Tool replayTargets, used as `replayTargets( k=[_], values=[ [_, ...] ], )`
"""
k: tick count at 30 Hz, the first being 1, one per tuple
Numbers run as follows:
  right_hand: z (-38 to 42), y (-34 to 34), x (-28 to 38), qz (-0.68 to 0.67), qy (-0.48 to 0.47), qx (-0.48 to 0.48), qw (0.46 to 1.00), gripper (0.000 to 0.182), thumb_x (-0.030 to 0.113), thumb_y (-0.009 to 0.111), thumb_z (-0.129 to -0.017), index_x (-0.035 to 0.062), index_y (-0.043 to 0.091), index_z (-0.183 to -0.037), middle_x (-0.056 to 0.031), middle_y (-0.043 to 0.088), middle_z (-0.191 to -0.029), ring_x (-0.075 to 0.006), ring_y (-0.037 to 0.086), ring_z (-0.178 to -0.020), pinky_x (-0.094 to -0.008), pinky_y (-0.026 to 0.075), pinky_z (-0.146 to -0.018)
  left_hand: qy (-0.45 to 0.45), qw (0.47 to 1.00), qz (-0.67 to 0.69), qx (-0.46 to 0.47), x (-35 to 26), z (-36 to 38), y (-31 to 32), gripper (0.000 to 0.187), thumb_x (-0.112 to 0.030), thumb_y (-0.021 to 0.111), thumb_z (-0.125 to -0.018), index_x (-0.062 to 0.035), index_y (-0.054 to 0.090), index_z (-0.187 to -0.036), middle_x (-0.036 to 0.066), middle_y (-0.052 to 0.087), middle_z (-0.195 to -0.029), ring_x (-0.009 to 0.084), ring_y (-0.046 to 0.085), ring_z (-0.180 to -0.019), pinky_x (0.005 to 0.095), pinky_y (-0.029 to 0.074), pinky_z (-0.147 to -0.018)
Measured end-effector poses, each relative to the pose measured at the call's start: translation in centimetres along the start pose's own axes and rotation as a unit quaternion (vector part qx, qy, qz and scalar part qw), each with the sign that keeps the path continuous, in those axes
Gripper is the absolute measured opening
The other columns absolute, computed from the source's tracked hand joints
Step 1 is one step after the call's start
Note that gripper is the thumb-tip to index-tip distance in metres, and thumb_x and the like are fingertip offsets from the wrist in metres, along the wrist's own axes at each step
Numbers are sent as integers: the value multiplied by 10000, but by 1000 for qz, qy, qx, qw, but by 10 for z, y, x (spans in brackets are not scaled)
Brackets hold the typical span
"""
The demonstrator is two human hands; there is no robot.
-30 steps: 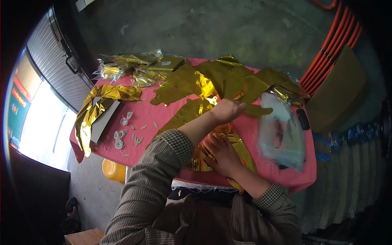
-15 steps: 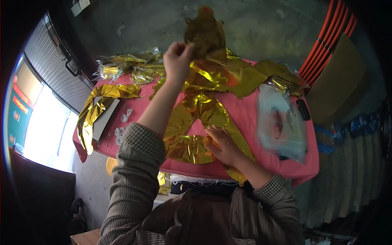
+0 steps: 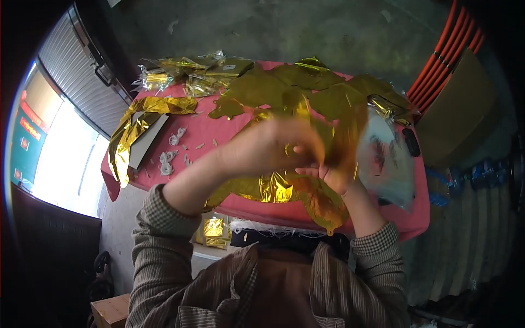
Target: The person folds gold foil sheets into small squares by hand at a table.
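Gold foil sheets (image 3: 273, 90) lie flat over the middle and back of a pink-covered table (image 3: 191, 134). In front of my chest, my left hand (image 3: 279, 145) is smeared by motion, its fingers bent down close to a raised gold foil piece (image 3: 350, 134). My right hand (image 3: 333, 176) is just below and to the right, palm partly up, against the lower part of that foil; some of its fingers are hidden. Another foil lobe with a small tab (image 3: 328, 213) hangs over the front table edge below my hands.
Left on the table are a gold foil strip (image 3: 131, 128), a grey board (image 3: 149, 143) and white string bundles (image 3: 167, 163). Wrapped foil packs (image 3: 199, 74) lie at the back left. Clear plastic bags (image 3: 387, 164) and a black object (image 3: 409, 144) are at the right.
My left hand has come down from the back of the table towards my right hand. The foil it held up is now near both hands. My right hand has risen off the flat foil and turned.
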State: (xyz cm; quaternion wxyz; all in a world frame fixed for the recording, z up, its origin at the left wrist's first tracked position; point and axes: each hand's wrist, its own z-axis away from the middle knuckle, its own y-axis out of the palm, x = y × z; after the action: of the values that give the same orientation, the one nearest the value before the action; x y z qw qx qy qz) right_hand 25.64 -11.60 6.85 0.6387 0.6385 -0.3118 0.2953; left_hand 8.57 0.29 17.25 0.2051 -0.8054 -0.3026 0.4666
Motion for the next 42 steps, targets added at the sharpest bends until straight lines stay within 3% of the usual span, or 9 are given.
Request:
replayTargets(
  k=[2, 4, 9, 16, 25, 30, 37, 40, 42],
  values=[
    [-4, -29, -12, -136, 33, 146, 979, 679, 574, 346, -904, 65, 346, -1354, -103, 509, -1227, -189, 517, -1097, -366, 392, -958, 4, 995, 68, 66, -3, 26, 24, 152, 39, 658, -735, -30, 633, -867, 70, 628, -879, 247, 608, -853, 333, 495, -727],
    [-4, -30, -20, 164, 47, -52, 984, 626, 467, 466, -907, 72, 324, -1371, -80, 518, -1208, -165, 518, -1078, -346, 423, -919, 2, 991, 101, 85, 1, 49, 47, 138, 23, 655, -752, -23, 633, -881, 79, 643, -895, 257, 609, -900, 349, 497, -751],
    [-2, -16, -32, 147, 108, -137, 974, 813, 233, 650, -841, 79, 120, -1437, -104, 519, -1183, -154, 497, -1103, -284, 398, -922, -21, 989, 127, 76, -7, 86, 62, 126, 9, 662, -757, -15, 639, -879, 87, 655, -912, 264, 601, -927, 357, 495, -770],
    [-9, -11, -37, 489, 35, -63, 869, 734, 145, 680, -785, 62, 278, -1393, -129, 436, -1319, -182, 376, -1242, -319, 284, -1029, -103, 978, 176, 48, -2, 126, 47, 116, 6, 663, -761, -23, 653, -873, 81, 659, -895, 263, 592, -943, 367, 477, -795],
    [-1, 13, -34, 455, 17, -31, 890, 237, -15, 531, -804, -7, 599, -1032, 50, 533, -686, -10, 464, -563, -179, 390, -502, -205, 974, 34, -95, 24, 152, 9, 154, 8, 646, -733, -39, 651, -880, 82, 632, -893, 229, 596, -893, 322, 485, -779],
    [-28, -18, -45, 495, 27, -79, 865, 292, 18, 536, -780, -26, 574, -1066, -74, 620, -824, -99, 578, -669, -265, 481, -634, -259, 964, -57, -37, 48, 162, 17, 202, 29, 613, -728, -41, 654, -913, 94, 641, -926, 249, 586, -905, 340, 480, -780],
    [-15, -4, -29, 710, -83, -31, 698, 436, 96, 589, -782, 10, 507, -1202, -141, 596, -1004, -266, 611, -875, -358, 487, -783, -245, 967, -65, -31, 20, 172, 4, 249, 43, 558, -739, -40, 647, -956, 112, 628, -1054, 267, 559, -993, 364, 463, -837],
    [-13, 47, -6, 810, 110, -92, 568, 502, 193, 623, -781, 42, 491, -1241, -184, 533, -1165, -346, 571, -985, -377, 468, -835, -283, 945, -142, -83, 27, 182, -4, 248, 16, 523, -765, -34, 634, -982, 133, 602, -1122, 293, 551, -1015, 380, 440, -885],
    [-20, 47, -11, 849, -58, -69, 520, 548, 286, 631, -793, 47, 477, -1262, -196, 444, -1289, -355, 504, -1104, -386, 426, -906, -293, 942, -156, -45, 44, 188, -3, 297, -47, 534, -799, -36, 592, -1090, 169, 530, -1233, 324, 491, -1132, 399, 390, -958]
  ],
)
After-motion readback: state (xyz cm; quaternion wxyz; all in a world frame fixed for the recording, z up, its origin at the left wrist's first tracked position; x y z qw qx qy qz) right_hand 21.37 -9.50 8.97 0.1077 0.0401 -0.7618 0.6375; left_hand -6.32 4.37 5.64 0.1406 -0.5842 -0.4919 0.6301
